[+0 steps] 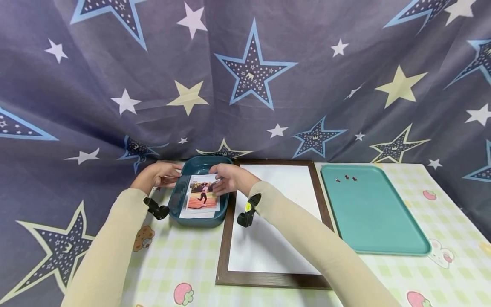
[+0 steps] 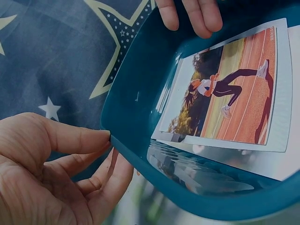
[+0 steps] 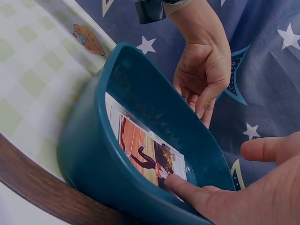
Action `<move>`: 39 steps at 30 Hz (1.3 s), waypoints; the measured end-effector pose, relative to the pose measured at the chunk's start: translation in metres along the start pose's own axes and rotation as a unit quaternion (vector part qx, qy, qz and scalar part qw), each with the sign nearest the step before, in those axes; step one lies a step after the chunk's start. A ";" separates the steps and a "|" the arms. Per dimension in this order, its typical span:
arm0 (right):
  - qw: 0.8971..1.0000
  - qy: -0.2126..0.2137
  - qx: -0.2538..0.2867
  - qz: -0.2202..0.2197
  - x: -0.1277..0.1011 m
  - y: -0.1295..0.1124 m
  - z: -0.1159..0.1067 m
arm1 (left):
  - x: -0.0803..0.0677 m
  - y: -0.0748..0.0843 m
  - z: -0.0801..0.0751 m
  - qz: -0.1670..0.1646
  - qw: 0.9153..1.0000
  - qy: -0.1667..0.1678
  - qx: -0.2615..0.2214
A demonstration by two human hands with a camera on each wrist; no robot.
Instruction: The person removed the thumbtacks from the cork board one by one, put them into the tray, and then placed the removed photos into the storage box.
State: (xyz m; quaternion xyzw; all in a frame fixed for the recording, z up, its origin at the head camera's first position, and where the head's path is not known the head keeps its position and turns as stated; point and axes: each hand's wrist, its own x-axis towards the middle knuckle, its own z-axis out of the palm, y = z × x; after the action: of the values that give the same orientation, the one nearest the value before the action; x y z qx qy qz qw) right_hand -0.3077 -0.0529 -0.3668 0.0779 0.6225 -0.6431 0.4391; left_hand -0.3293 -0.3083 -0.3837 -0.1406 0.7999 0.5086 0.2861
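A dark teal plastic basin holds several photo prints. The top photo has a white border and pictures a runner on a red track. At the basin's left side, my left hand pinches the rim between thumb and fingers, seen closely in the left wrist view. My right hand reaches over the opposite side, fingers extended into the basin and thumb apart. In the right wrist view one right fingertip lies over the photo's edge; whether it touches I cannot tell.
Right of the basin lies a whiteboard with a brown wooden frame. A green tray further right bears several small red push pins near its far edge. Behind the checked tablecloth hangs a star-patterned curtain.
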 end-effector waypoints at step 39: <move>0.999 -0.006 -0.020 -0.027 0.002 0.005 -0.005 | -0.001 0.002 0.004 -0.014 0.999 0.013 0.028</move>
State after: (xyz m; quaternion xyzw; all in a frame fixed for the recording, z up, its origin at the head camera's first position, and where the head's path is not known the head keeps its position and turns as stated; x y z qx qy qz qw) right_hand -0.3076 -0.0487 -0.3728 0.0482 0.6349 -0.6425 0.4263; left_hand -0.3289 -0.3038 -0.3828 -0.1502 0.8155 0.4801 0.2861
